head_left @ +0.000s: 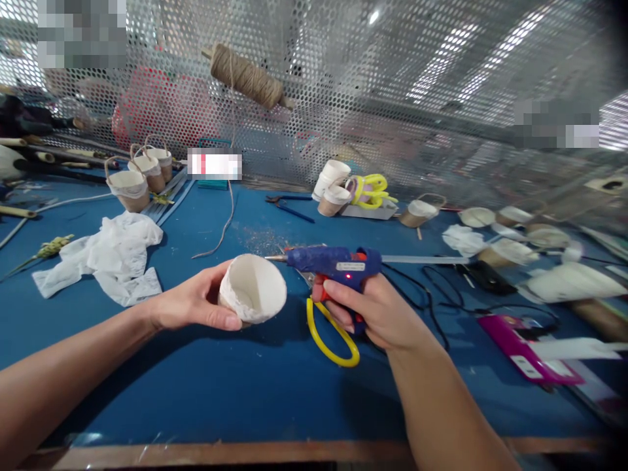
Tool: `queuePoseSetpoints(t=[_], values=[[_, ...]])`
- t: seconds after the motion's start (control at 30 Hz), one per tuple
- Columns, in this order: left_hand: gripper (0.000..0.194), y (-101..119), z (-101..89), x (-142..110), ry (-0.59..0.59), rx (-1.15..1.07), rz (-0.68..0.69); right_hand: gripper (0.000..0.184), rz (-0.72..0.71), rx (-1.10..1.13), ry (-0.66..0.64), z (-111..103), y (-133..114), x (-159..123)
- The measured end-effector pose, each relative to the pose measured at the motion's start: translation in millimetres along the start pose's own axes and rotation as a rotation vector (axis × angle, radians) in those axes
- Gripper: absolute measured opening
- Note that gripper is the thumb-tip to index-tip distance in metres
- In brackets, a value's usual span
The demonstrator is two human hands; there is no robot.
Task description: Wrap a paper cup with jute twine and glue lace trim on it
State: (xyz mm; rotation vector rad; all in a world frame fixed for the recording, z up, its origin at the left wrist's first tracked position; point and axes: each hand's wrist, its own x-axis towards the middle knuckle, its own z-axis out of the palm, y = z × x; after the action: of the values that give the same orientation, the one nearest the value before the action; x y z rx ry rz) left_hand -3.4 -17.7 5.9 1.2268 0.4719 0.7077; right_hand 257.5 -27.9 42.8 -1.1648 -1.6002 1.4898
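Holds a white cup point(258, 288) tilted over the blue table point(220, 386) in the left hand point(196, 301), with fingers clamped on its side. Grips a glue gun point(324, 260) in the right hand point(387, 311), also with clamped fingers, nozzle point(277, 258) near the rim.

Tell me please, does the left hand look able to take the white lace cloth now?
Probably yes, once emptied: the left hand is holding the cup. The white lace cloth lies close beside the left forearm, with nothing seen standing between.

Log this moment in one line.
left hand: holds cup | right hand: holds glue gun, nozzle near cup | red light: on | table: white lace, pliers
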Motion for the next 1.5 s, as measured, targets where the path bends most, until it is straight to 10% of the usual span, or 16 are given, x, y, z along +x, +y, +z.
queuePoseSetpoints(t=[0.77,1.5], values=[[0.064,-2,-5.5,2,0.044,0.088,-0.056,0.029,0.072,-0.334,-0.001,-1,-7,-5],[0.057,-5,-2.4,2,0.048,-0.371,-0.086,0.025,-0.017,0.008,-0.014,3,2,-1]])
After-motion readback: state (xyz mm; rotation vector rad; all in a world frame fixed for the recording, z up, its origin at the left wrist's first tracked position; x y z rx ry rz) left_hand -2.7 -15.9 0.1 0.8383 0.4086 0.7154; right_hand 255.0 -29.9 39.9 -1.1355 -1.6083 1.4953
